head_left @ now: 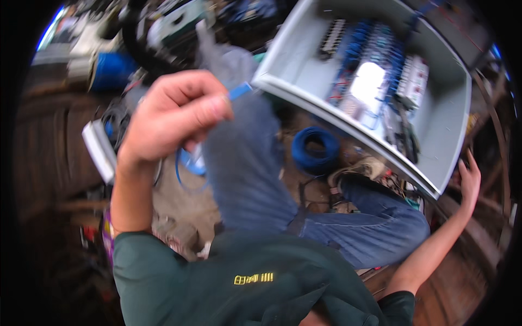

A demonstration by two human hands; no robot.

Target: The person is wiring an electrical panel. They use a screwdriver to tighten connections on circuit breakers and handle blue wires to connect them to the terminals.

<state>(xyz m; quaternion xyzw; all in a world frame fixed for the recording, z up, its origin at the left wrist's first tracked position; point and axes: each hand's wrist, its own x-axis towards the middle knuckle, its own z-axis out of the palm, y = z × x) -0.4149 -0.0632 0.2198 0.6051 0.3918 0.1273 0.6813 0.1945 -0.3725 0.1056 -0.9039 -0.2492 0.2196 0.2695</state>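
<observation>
My left hand (pixel 179 111) is raised over my left thigh, its fingers pinched on a blue wire (pixel 240 91). A short blue end sticks out past the thumb towards the near left corner of a grey metal enclosure (pixel 310 101); a thin blue strand loops below the hand. Inside the tilted box are rows of blue wiring (pixel 356 46), white terminal blocks (pixel 413 81) and a bright, washed-out panel (pixel 368 81). My right hand (pixel 470 179) is beside the box's right outer wall, fingers stretched out and holding nothing I can see. Blur hides whether it touches the wall.
A coil of blue wire (pixel 315 150) lies on the floor between my legs and the box. To the left are a white box-like piece (pixel 100 151) and a blue container (pixel 113 70). Brown wooden boards (pixel 49 157) and mixed clutter surround me.
</observation>
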